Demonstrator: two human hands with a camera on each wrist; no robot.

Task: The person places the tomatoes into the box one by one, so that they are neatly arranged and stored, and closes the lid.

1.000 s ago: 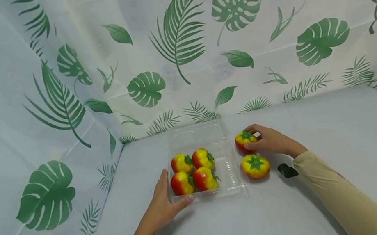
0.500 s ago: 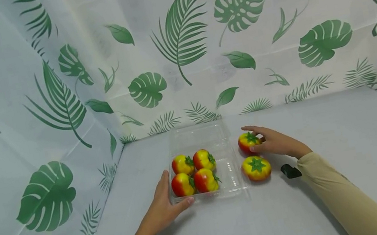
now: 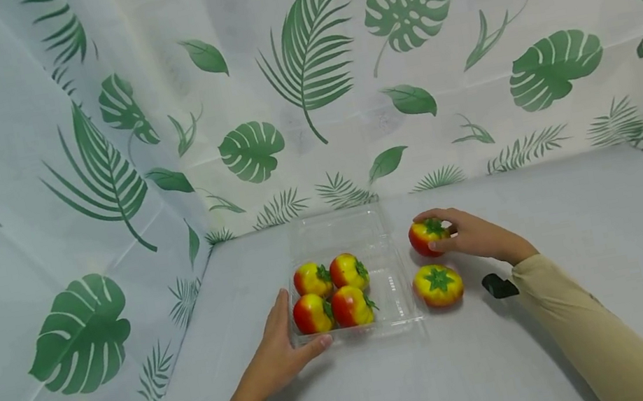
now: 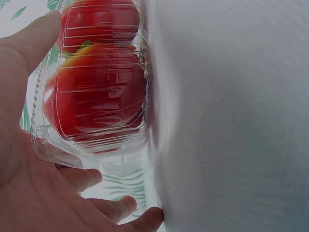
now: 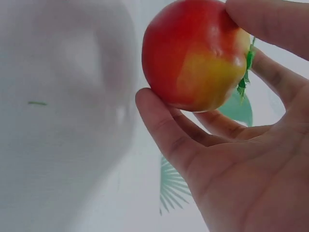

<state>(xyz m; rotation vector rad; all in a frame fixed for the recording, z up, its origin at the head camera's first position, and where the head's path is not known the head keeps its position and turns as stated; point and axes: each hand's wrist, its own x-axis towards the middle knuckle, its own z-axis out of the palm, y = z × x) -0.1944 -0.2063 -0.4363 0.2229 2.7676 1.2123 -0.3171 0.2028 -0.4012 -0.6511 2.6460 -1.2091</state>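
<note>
My right hand (image 3: 474, 236) grips a glossy red-and-yellow tomato (image 5: 193, 58) with a green leafy top, thumb on one side and fingers on the other. Whether it touches the table is hard to tell. Just in front of it, a second tomato (image 3: 438, 285) sits leaf side up. A clear plastic clamshell box (image 3: 391, 292) lies with its lid folded back. Inside its left part are several tomatoes (image 3: 352, 305) on their sides, leaves pointing right. My left hand (image 3: 276, 350) rests around the box's front left corner, thumb against the rim (image 4: 46, 96) and fingers extended along the side.
The clear lid (image 3: 336, 230) reaches back to the leaf-patterned curtain (image 3: 328, 86) behind the white table (image 3: 379, 389). Another curtain closes off the left side. Black wrist devices (image 3: 499, 285) hang below both wrists.
My right hand has closed around the back tomato and shifted it slightly right, tilting it so more red shows. The left hand, box and other tomatoes look unmoved.
</note>
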